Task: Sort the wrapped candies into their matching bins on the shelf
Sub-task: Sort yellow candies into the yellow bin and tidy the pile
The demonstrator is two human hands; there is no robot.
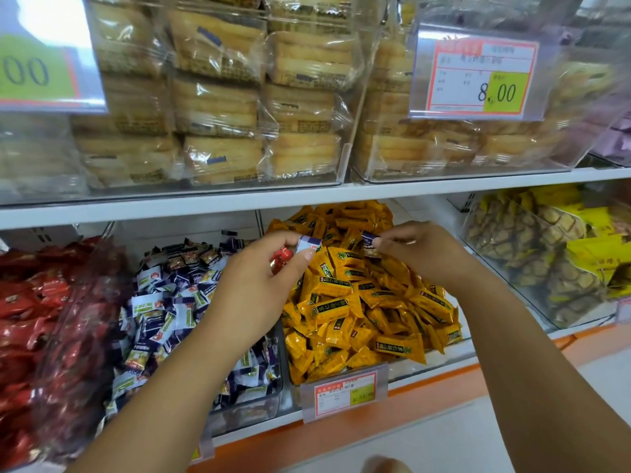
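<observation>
Three clear bins sit side by side on the lower shelf: red candies at the left, purple-and-white candies in the middle, yellow candies at the right. My left hand hovers over the edge between the middle and yellow bins; it pinches a purple-and-white candy at the fingertips and keeps a red candy under its fingers. My right hand is above the yellow pile and pinches another purple-and-white candy.
The upper shelf holds clear bins of wrapped bread packs with price tags. A bin of yellow-wrapped snacks stands at the far right. A price label hangs on the yellow bin's front. The shelf edge is orange.
</observation>
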